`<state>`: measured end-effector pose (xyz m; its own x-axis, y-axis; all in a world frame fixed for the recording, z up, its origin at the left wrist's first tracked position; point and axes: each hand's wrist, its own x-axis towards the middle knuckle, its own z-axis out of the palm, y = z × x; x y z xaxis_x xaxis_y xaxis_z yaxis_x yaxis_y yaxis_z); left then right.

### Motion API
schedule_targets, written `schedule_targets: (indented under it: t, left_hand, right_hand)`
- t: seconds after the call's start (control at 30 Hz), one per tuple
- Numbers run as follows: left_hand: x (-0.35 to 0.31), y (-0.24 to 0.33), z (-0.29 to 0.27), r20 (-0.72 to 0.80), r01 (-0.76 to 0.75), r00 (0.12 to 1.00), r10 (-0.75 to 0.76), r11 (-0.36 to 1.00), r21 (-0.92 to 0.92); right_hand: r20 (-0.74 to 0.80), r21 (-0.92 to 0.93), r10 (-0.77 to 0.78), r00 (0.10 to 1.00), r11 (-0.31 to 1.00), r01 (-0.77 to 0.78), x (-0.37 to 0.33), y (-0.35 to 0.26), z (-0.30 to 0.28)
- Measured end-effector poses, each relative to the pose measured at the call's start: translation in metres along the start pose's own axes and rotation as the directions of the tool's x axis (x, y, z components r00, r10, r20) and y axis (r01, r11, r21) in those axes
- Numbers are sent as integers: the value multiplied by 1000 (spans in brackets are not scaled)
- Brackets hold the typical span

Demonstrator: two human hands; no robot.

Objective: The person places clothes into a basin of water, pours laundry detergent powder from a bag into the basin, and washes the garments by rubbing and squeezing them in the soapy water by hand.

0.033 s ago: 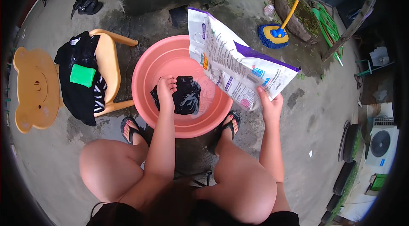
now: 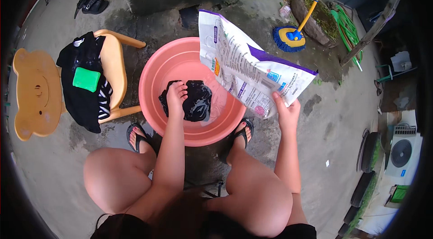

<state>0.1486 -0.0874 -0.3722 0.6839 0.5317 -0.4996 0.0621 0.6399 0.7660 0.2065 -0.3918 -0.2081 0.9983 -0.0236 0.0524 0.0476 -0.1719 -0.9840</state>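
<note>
The left hand (image 2: 176,97), fingers curled but their hold unclear, hung over black cloth (image 2: 198,103) in a pink tub (image 2: 150,76) on concrete floor (image 2: 336,117), while the right hand (image 2: 287,112) gripped a white bag (image 2: 239,54).

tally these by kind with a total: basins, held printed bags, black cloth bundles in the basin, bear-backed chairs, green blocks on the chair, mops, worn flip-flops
Basin: 1
Held printed bag: 1
Black cloth bundle: 1
Bear-backed chair: 1
Green block: 1
Mop: 1
Worn flip-flops: 2
Total: 8
</note>
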Motion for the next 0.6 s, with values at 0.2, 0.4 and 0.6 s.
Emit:
schedule_targets:
  t: [0.2,0.4,0.6]
  left_hand:
    - [16,-64,-11,15,293,956,-293,956,9]
    - [22,-86,-28,17,311,950,-313,948,71]
    - [20,-91,-44,14,373,927,-374,927,44]
  right_hand:
    - [-8,-130,2,1000,992,-3,0,-2,5]
    - [12,-159,34,999,987,-32,-6,-5,28]
    - [-36,-108,-19,999,994,15,-10,-15,46]
